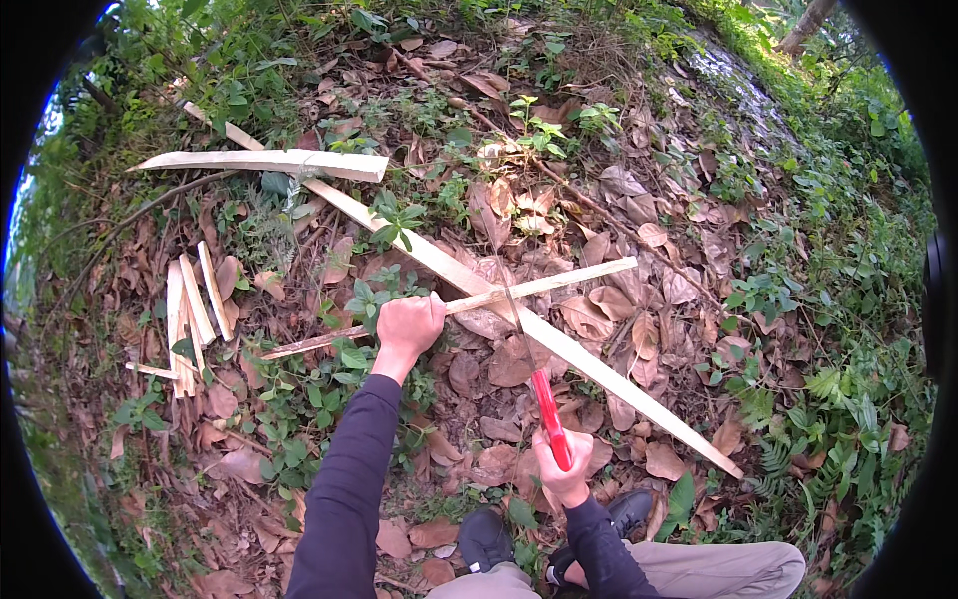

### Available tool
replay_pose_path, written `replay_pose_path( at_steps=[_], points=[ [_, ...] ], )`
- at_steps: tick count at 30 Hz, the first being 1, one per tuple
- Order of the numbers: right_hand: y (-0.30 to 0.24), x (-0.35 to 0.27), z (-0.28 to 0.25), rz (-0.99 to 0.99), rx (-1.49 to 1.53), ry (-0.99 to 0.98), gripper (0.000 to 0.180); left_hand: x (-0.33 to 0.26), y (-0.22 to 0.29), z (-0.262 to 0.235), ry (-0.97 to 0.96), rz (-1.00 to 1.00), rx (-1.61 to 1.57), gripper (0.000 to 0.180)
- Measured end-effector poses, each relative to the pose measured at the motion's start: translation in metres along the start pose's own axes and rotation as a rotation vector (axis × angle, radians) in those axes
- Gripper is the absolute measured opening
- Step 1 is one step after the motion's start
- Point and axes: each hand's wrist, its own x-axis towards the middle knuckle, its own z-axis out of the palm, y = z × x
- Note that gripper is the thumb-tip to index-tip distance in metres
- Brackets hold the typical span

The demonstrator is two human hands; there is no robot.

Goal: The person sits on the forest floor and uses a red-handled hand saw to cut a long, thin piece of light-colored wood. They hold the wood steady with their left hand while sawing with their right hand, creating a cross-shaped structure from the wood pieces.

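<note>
My left hand [410, 324] is closed round a thin wooden stick [569, 280], pressing it down where it lies across a long pale plank [589, 367]. In my right hand [565, 461] is the red handle of a hand saw [546, 407]. The saw's narrow blade runs away from me and crosses the stick just right of where stick and plank meet. The stick's far right end sticks out past the blade. Whether the teeth have cut into the wood is too small to tell.
A wider pale board [299, 163] rests across the plank's far left end. Several short cut sticks [190, 319] lie in a loose pile at the left. Dry brown leaves [479, 349] and green plants [788, 290] cover the ground. My shoes [486, 540] are at the near edge.
</note>
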Motion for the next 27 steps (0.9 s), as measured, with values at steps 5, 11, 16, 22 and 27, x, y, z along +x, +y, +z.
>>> replay_pose_path(
  at_steps=[5, 11, 16, 22, 27],
  points=[
    [0.014, -0.012, 0.016, -0.003, 0.021, -0.031, 0.016, -0.006, -0.012, 0.009, 0.001, 0.015, 0.001, 0.052],
    [0.001, -0.023, 0.009, 0.057, 0.026, 0.040, 0.020, -0.008, -0.016, 0.019, -0.011, -0.040, 0.046, 0.053],
    [0.003, -0.012, 0.020, -0.095, -0.105, 0.019, 0.022, -0.004, -0.014, 0.018, -0.064, -0.062, -0.002, 0.053],
    [-0.002, -0.041, 0.004, -0.068, -0.041, 0.041, 0.018, 0.001, -0.019, 0.018, -0.050, -0.138, -0.025, 0.054],
    [-0.004, -0.024, 0.004, -0.097, -0.076, 0.016, 0.016, -0.008, -0.016, 0.013, -0.093, -0.157, -0.103, 0.052]
  ],
)
